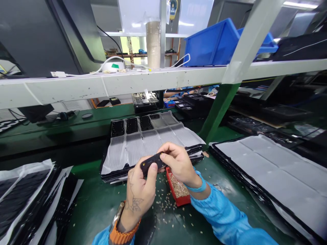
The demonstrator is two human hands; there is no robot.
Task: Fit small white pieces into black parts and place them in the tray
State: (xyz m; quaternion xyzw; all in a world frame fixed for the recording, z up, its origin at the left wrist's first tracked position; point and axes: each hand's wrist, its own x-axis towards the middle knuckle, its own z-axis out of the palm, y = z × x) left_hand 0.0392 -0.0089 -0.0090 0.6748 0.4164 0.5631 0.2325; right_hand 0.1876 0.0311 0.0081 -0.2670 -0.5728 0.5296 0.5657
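Observation:
A small black rectangular plastic part (152,162) with tiny yellowish spots is held between both hands above the bench. My left hand (142,185) grips its near left end, thumb on top. At its right end, my right hand (177,163) pinches it between thumb and fingers. Just below my right hand sits a red bin (182,200) filled with small tan pieces, and several such pieces lie scattered on the green bench (163,221). Behind the hands is a stack of trays (153,136) under translucent white sheeting, with several black parts (131,125) in its far row.
More sheet-covered trays (276,177) stand at the right, and another tray stack (28,197) leans at the left. A white shelf edge (163,80) crosses ahead, bearing a blue bin (209,44) and a cardboard tube (153,44). A green-and-white post (222,109) rises at right.

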